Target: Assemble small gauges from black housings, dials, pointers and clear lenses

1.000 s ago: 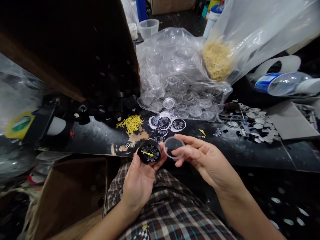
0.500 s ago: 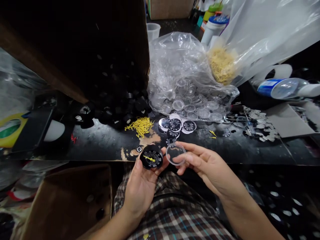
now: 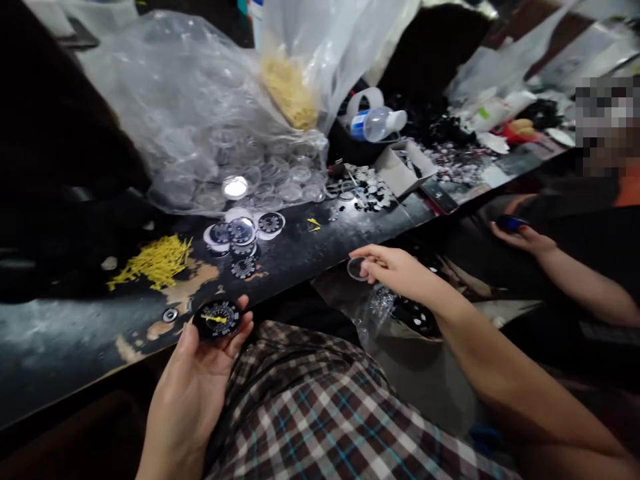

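In my left hand lies a round black dial gauge with white numbers and a yellow pointer, face up, gripped at its rim. My right hand is stretched out to the right, beyond the bench edge, pinching a clear round cover by its side. Just past the gauge are a small black-and-white ring and a pile of yellow pointers. Printed black dial discs lie overlapping on the bench.
A plastic bag of clear covers and a bag of yellow pieces stand behind. A small white box and a bottle are at right. Under my right hand is a container of black parts. A co-worker's hand holds a dark object.
The view has turned right. My right hand has carried the clear cover away from the gauge, out to the right. My left hand still holds the gauge.
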Demonstrator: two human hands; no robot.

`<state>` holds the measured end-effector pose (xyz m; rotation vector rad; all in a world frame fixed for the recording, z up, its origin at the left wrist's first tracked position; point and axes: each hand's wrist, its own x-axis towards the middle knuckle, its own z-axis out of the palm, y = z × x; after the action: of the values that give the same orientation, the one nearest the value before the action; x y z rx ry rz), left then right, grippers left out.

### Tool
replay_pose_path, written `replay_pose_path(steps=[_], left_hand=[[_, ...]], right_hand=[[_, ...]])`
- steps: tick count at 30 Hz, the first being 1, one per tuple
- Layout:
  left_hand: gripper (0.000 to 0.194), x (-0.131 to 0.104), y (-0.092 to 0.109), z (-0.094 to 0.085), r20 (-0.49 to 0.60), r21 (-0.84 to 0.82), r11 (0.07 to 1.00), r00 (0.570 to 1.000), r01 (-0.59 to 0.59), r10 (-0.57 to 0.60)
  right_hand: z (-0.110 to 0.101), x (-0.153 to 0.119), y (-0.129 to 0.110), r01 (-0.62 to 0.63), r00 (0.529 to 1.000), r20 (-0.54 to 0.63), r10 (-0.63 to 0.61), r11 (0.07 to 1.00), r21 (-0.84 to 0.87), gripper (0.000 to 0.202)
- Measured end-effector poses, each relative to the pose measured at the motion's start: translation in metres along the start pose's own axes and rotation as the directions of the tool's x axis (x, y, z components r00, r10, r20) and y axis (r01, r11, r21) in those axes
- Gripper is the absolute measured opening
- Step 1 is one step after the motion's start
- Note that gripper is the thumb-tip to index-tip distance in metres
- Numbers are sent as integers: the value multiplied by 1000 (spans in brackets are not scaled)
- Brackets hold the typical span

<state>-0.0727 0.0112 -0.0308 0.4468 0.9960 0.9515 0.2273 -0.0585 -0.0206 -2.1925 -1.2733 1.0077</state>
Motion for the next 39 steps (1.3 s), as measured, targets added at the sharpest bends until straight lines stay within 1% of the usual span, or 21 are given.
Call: replay_pose_path(steps=[1, 3, 6, 9, 11, 14, 16, 19, 21, 23, 25, 26, 27, 28, 29, 30, 31, 32, 34, 36, 39], left_hand=[[32, 1, -1, 3, 2, 14, 1000, 1000, 9, -9], [32, -1, -3, 9, 9, 30, 999, 999, 34, -34], [31, -4, -5, 15, 14, 43, 994, 995, 100, -101], [31, -6, -5, 17, -18, 63, 991, 993, 115, -114], [30, -6, -5, 16, -56, 81, 992, 994, 98, -94], [32, -4, -5, 15, -89, 125, 988, 992, 96, -85], [33, -4, -5, 15, -99, 141, 983, 989, 120, -106], [34, -7, -5, 17, -110, 125, 971, 976, 202, -189], [35, -7, -7, 20, -95, 103, 967, 970, 233, -223], [37, -5, -12, 23, -78, 76, 971, 972, 226, -220], [38, -2, -17, 26, -79, 48, 974, 973, 219, -215], [38, 0, -20, 26, -84, 38, 974, 972, 224, -221], [38, 1, -23, 25, -88, 31, 972, 969, 234, -230], [38, 3, -26, 24, -90, 23, 970, 967, 241, -238], [38, 4, -28, 21, -88, 14, 968, 965, 249, -246], [38, 5, -30, 18, -85, 4, 967, 964, 254, -253], [40, 7, -31, 15, -83, -4, 966, 962, 260, -259], [41, 8, -32, 11, -81, -8, 965, 961, 263, -263], [45, 11, -32, 1, -78, -13, 965, 962, 262, -262], [47, 14, -32, -8, -75, -25, 967, 964, 253, -254], [43, 17, -33, -20, -63, -72, 967, 967, 243, -247]], right_hand=[[-1, -4, 21, -48, 999, -23, 47, 998, -43, 31], [7, -6, 56, -87, 996, -28, 85, 994, -70, 29], [29, 6, 89, -105, 994, -4, 105, 992, -77, 25], [39, 23, 107, -146, 989, -22, 144, 986, -78, 19], [41, 32, 118, -198, 980, -6, 198, 978, -71, 24], [51, 36, 131, -281, 957, 55, 285, 957, -70, 29], [64, 33, 129, -307, 946, 83, 314, 947, -92, 29], [80, 24, 109, -267, 952, 117, 283, 954, -138, 27], [81, 18, 88, -185, 968, 145, 207, 972, -148, 20], [70, 15, 65, -63, 974, 208, 86, 991, -115, 20], [53, 18, 38, 56, 959, 282, -39, 997, -51, 25], [43, 23, 23, 126, 954, 277, -114, 992, -25, 26], [33, 31, 8, 199, 954, 234, -190, 980, -15, 27], [25, 42, -7, 284, 951, 137, -278, 958, -29, 27], [19, 55, -21, 351, 936, 12, -352, 933, -82, 27], [15, 71, -34, 370, 920, -90, -383, 920, -134, 26], [13, 89, -46, 364, 906, -162, -392, 914, -180, 27], [14, 107, -57, 340, 899, -207, -385, 914, -221, 27], [20, 139, -74, 289, 898, -250, -363, 913, -288, 29], [29, 163, -86, 253, 900, -261, -349, 907, -337, 36], [36, 178, -91, 251, 906, -243, -346, 903, -349, 38]])
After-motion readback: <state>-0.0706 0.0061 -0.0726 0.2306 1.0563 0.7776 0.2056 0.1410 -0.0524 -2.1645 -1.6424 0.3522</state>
